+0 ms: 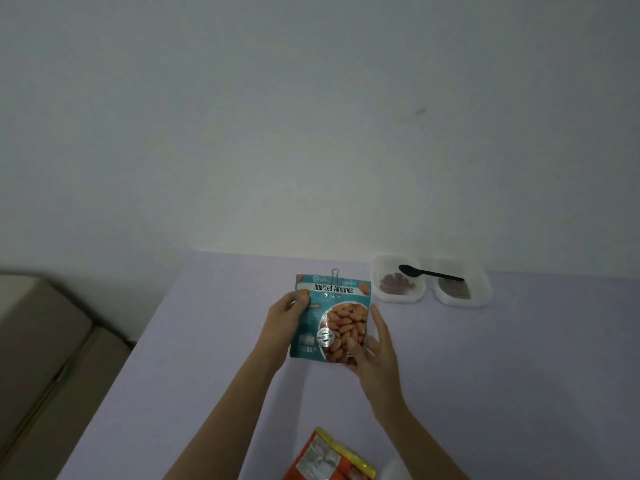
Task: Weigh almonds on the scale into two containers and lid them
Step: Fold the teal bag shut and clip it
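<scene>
While an orange packet (329, 459) lies nearest on the lilac table (502, 393), the left hand (284, 320) grips the almond bag (329, 306) by its left edge. The right hand (375, 348) pinches its lower right corner, thumb on the front. A binder clip (335, 274) closes the bag's top. Beyond it, the left container (398, 284) and right container (462, 289) both hold almonds, with a black spoon (429, 273) laid across them. Portioning looks done. Whether the lids are on I cannot tell, and no scale shows.

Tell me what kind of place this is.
Probably a room at home: a lilac table against a bare wall, a beige cushioned seat beside it, and a shop-bought almond bag.
</scene>
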